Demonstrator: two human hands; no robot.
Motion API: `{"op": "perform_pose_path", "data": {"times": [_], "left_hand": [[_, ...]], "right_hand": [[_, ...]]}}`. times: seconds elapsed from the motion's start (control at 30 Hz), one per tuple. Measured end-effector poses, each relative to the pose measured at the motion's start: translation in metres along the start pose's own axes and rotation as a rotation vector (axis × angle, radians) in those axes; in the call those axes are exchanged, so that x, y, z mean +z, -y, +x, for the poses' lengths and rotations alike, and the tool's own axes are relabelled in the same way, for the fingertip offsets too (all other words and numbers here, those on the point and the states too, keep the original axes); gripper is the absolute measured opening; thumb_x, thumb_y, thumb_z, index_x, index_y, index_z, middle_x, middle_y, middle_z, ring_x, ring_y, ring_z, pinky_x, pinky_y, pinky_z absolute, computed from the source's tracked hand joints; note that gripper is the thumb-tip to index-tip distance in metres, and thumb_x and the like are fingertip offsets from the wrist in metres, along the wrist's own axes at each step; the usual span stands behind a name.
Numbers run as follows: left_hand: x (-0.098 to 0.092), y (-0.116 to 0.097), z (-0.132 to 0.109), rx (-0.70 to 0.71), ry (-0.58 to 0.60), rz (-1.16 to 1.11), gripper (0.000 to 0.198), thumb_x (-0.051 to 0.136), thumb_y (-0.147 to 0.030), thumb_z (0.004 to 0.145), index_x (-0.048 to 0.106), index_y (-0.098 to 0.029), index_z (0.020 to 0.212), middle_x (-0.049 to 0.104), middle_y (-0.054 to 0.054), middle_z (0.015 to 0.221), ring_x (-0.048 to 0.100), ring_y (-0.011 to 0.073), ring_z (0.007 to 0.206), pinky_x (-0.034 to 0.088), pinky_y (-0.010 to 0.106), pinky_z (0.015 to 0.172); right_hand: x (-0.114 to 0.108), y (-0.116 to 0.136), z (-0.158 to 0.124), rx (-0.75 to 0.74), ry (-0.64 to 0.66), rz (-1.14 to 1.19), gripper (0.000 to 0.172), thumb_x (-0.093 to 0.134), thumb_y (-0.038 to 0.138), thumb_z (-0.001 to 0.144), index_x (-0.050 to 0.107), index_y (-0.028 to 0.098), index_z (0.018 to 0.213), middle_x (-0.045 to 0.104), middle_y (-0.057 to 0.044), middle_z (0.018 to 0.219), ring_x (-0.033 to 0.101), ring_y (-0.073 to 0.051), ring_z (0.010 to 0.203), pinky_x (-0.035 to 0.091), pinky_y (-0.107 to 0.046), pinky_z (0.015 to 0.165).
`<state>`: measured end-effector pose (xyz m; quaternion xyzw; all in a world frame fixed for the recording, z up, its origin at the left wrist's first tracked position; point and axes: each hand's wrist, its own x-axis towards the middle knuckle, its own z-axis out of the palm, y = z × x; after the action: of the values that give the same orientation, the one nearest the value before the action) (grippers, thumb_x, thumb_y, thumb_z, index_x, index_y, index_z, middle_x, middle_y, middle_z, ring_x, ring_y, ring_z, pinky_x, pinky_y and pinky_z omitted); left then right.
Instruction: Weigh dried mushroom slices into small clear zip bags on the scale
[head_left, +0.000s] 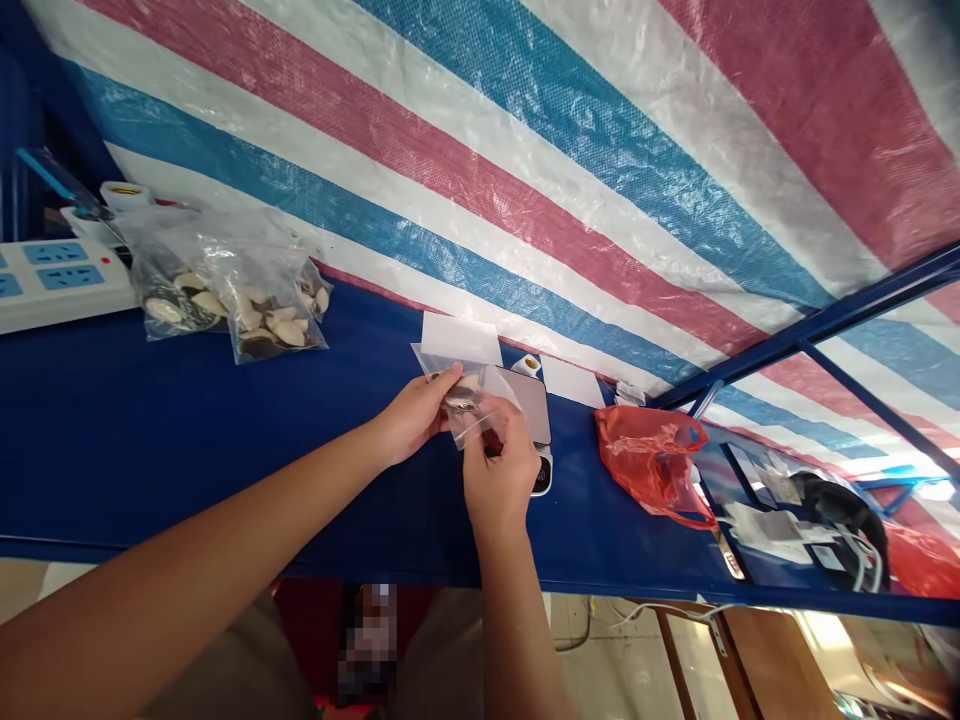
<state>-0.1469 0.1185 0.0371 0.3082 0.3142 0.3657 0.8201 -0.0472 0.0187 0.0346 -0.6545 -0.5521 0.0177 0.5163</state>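
My left hand (411,415) and my right hand (501,470) both pinch a small clear plastic bag (480,418) above the blue table (225,430). A grey-and-white shell piece (461,402) shows through the plastic, partly hidden by my fingers. Just behind my right hand sits a flat grey digital scale (529,400), its dark display (541,476) near the table's front edge. Further left lie larger clear bags of pale shells (274,325) and dark-and-white shells (172,300).
White paper sheets (459,340) lie behind the scale. A red plastic bag (652,460) sits to the right, and a white power strip (56,280) at the far left. A striped tarpaulin (480,170) forms the backdrop, with blue metal framing (810,325) at right.
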Motion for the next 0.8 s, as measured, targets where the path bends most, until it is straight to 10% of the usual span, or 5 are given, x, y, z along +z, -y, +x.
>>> {"op": "perform_pose_path", "data": {"times": [0.8], "left_hand": [[0.003, -0.009, 0.003, -0.08, -0.106, -0.215, 0.031, 0.05, -0.031, 0.106, 0.073, -0.011, 0.108, 0.079, 0.009, 0.095, 0.075, 0.0164, 0.077, 0.063, 0.027, 0.07]], "right_hand": [[-0.014, -0.004, -0.008, 0.306, -0.129, 0.36, 0.032, 0.073, 0.041, 0.09, 0.071, 0.018, 0.111, 0.074, -0.009, 0.1, 0.075, -0.022, 0.089, 0.064, -0.035, 0.078]]}}
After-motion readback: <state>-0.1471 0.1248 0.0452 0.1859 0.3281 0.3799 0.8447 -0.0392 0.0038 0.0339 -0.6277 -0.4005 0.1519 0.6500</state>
